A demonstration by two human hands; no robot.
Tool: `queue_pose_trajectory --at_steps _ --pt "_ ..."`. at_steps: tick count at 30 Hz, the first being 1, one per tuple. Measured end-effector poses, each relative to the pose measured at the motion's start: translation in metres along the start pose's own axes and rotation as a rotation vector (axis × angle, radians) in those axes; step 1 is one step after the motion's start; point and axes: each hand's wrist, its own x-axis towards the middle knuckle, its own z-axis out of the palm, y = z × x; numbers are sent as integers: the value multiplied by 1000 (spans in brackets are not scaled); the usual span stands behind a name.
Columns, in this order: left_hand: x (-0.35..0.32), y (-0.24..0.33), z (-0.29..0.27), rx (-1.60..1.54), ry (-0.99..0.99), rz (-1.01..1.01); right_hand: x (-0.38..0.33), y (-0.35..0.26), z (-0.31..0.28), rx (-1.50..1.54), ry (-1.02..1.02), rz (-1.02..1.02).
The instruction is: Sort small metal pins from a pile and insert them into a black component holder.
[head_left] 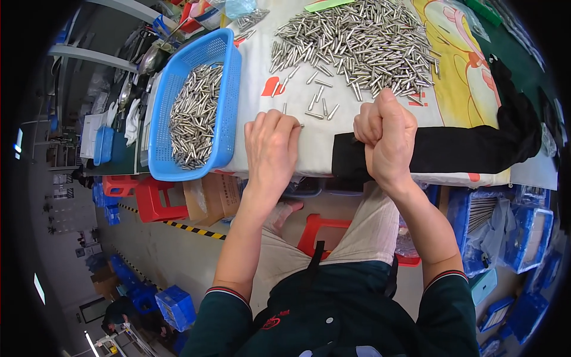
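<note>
My left hand (270, 146) is closed over the white cloth near the table's front edge, its fingertips pinched together. The shiny tip of a small tapered metal pin (301, 125) pokes out beside its thumb. My right hand (388, 134) makes a fist with the thumb laid on top, above a black cloth strip (452, 150); whatever is inside the fist is hidden. Beyond both hands lies a large heap of tapered metal pins (369, 44), with several loose ones (321, 107) on the near side. A blue plastic basket (229, 113) to the left holds more such pins (196, 116).
A printed cloth (256, 77) covers the table, with a yellow part at right. Red stools (157, 199) and a cardboard box (217, 199) stand below at left. Blue crates (526, 238) are stacked at lower right. A small bag of metal pieces (250, 21) lies behind the basket.
</note>
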Motion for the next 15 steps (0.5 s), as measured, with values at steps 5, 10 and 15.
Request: queue_pose_trajectory --at_steps 5,10,15 --pt "13 -18 -1 41 128 -8 1 -1 1 -22 6 -5" --pt "17 -5 9 -138 58 95 1 0 3 -36 15 -3" --pt "22 -1 11 -174 -5 128 1 -1 2 -19 20 6"
